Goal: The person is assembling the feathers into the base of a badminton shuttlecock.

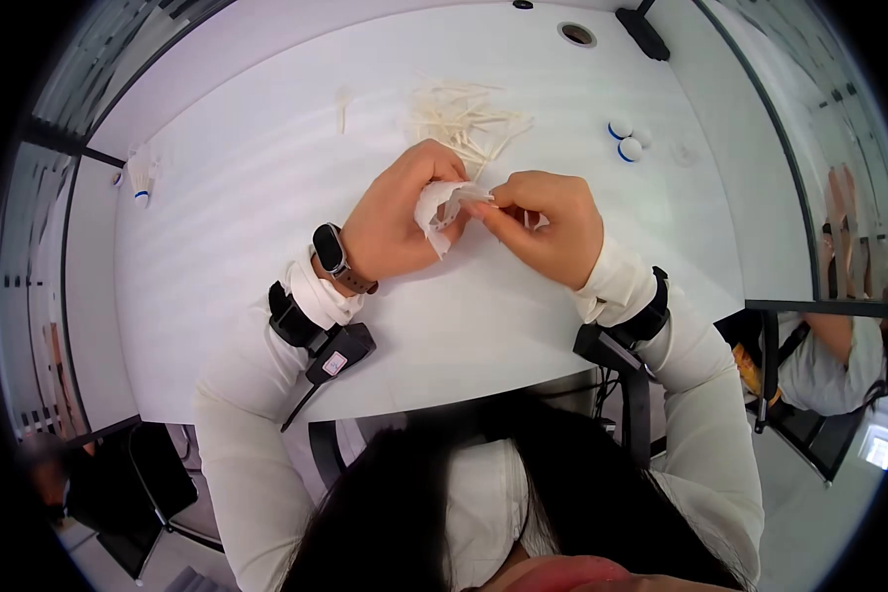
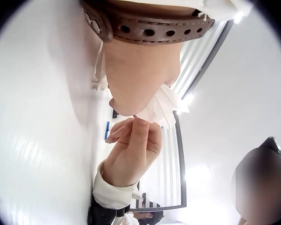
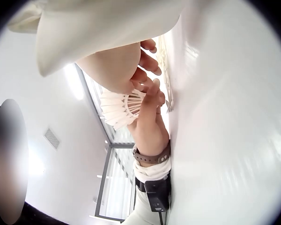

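My left hand (image 1: 390,212) grips a white feather shuttlecock (image 1: 429,209) above the table, its skirt fanned open towards my body. The right wrist view shows the shuttlecock's feathers (image 3: 113,108) spread out, with thin shafts running inward; its base is hidden in the left hand (image 3: 150,124). Thumb and index finger of my right hand (image 1: 553,222) pinch the edge of the skirt on its right side, the other fingers curled. In the left wrist view, the right hand (image 2: 136,152) meets the pleated white feathers (image 2: 157,110) just below the left hand.
A loose pile of pale feather shafts (image 1: 464,113) lies just beyond the hands, with a single feather (image 1: 342,111) to its left. White cork heads with blue bands (image 1: 629,149) stand at right. Another shuttlecock (image 1: 141,181) lies far left. A tape roll (image 1: 576,36) sits at the back.
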A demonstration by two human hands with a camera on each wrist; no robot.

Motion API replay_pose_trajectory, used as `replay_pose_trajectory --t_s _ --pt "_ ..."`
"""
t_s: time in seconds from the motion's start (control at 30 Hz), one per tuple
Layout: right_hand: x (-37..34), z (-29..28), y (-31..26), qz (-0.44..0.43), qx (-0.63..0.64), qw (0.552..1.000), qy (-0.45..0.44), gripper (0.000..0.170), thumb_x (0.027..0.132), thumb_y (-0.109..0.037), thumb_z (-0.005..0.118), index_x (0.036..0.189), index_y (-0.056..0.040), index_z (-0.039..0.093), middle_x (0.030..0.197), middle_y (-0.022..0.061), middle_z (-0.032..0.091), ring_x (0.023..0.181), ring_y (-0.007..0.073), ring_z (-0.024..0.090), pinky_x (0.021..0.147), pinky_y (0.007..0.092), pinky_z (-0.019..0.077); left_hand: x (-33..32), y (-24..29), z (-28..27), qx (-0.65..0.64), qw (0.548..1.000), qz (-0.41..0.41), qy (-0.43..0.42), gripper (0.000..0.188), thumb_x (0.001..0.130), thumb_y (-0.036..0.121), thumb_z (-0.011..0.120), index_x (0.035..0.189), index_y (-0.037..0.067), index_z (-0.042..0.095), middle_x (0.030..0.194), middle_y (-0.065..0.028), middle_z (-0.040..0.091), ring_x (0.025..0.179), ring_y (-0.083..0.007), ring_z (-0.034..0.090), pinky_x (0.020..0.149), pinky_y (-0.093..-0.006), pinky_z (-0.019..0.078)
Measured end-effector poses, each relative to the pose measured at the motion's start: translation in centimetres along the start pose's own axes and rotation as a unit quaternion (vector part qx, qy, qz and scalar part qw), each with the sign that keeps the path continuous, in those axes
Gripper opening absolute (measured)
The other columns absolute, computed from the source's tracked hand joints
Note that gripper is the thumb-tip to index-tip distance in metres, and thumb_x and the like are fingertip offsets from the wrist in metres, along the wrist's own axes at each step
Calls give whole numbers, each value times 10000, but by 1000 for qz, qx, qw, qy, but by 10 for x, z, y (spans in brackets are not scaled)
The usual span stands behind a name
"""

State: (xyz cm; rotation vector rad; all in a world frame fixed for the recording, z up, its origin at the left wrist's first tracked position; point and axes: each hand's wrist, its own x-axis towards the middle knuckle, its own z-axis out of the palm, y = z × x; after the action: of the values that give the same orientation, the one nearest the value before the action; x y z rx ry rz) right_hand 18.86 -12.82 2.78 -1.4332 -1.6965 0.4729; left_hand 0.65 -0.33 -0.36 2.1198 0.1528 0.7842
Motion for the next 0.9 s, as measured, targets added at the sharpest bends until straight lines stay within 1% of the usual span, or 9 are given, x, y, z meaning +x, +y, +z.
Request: replay_pose_trajectory --t_s 0.07,0.17,0.27,0.3,0.4,0.5,0.6,0.7,0.9 --pt "1 -2 -2 6 -11 1000 -7 119 871 -169 765 869 -52 743 689 68 652 567 200 583 529 307 450 -1 -1 -1 5 1000 4 2 336 788 -59 695 1049 64 522 1048 -90 561 875 -176 574 767 -291 476" --pt "3 -8 -4 -28 -35 999 -8 187 832 -211 805 925 -60 747 764 59 686 680 217 625 606 319 490 -3 -1 -5 5 999 -7 31 348 816 -37 697 1095 60 513 1080 -85 569 912 -166 589 802 -283 488" --pt "7 -5 8 -106 -50 993 24 273 800 -234 832 980 -50 742 848 65 707 822 243 639 709 348 514 0 0 1 16 990 -58 130 364 775 -8 727 1077 56 534 1022 -96 572 905 -260 581 814 -347 497" --pt "6 -7 9 -78 -79 994 -5 332 794 -255 835 1019 -32 737 1014 105 711 1026 295 637 862 392 514 0 -4 0 23 987 -68 142 387 786 -7 728 1119 59 541 1077 -108 588 960 -272 606 868 -360 501" --pt "5 -3 14 -102 -153 983 28 396 795 -303 829 1056 -20 734 1215 170 667 1251 379 557 1037 464 451 2 -9 2 43 978 -41 200 435 795 -11 724 1180 59 534 1171 -127 601 1105 -294 609 964 -373 484" --pt "5 -2 19 -89 -192 977 -14 508 792 -374 820 1116 3 714 1358 232 586 1390 455 427 1148 544 339 3 -9 0 36 973 -60 219 473 803 -21 716 1228 52 520 1263 -136 594 1240 -300 565 1039 -385 450" --pt "3 2 24 -89 -197 976 -24 607 798 -417 805 1187 30 677 1374 267 566 1413 471 389 1169 572 297 2 -10 -2 22 967 -71 245 489 813 -35 706 1254 45 509 1308 -132 583 1298 -288 524 1069 -386 429" --pt "2 2 27 -83 -201 975 -39 658 813 -416 793 1254 44 632 1385 251 562 1417 459 388 1177 569 284 3 -8 -2 9 964 -69 255 489 816 -44 703 1258 42 513 1298 -128 593 1261 -273 548 1061 -384 438" --pt "3 1 25 -70 -202 976 -52 588 866 -343 754 1285 43 608 1400 221 558 1432 422 383 1193 559 264 3 -10 -2 19 967 -49 250 473 834 -37 703 1261 38 513 1243 -109 624 1151 -217 606 1000 -346 481"
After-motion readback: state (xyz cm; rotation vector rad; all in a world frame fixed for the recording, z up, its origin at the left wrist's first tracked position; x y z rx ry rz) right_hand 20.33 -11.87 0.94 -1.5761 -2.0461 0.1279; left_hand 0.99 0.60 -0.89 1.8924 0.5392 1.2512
